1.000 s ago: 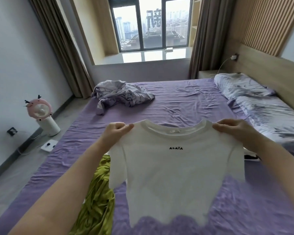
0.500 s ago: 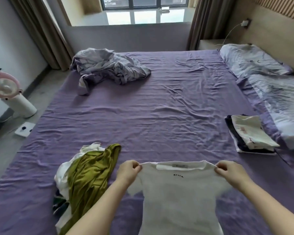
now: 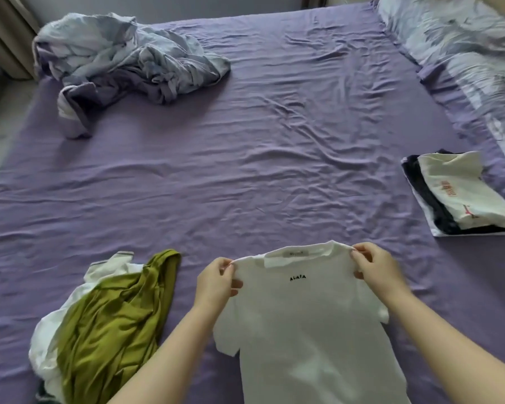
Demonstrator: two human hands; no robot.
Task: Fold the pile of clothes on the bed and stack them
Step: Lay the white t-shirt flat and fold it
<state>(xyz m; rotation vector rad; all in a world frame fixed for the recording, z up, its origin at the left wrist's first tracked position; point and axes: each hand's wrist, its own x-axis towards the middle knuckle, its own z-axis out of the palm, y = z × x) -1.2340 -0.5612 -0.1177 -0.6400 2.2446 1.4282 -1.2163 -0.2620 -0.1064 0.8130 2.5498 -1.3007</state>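
The white T-shirt (image 3: 306, 325) is spread front side up at the near edge of the bed (image 3: 245, 176), its printed lettering readable below the collar; the left hand (image 3: 216, 282) pinches the left shoulder seam, fingers curled around the fabric; the right hand (image 3: 376, 268) pinches the right shoulder seam in the same manner. Just left of the shirt lies the unfolded pile (image 3: 99, 322), an olive-green garment (image 3: 114, 319) on top of white items. Farther right, well apart from the shirt, sits the folded stack (image 3: 461, 196), a cream garment over dark ones. At the far left lies a crumpled blanket (image 3: 123, 62); at the far right, a patterned pillow (image 3: 449, 33).
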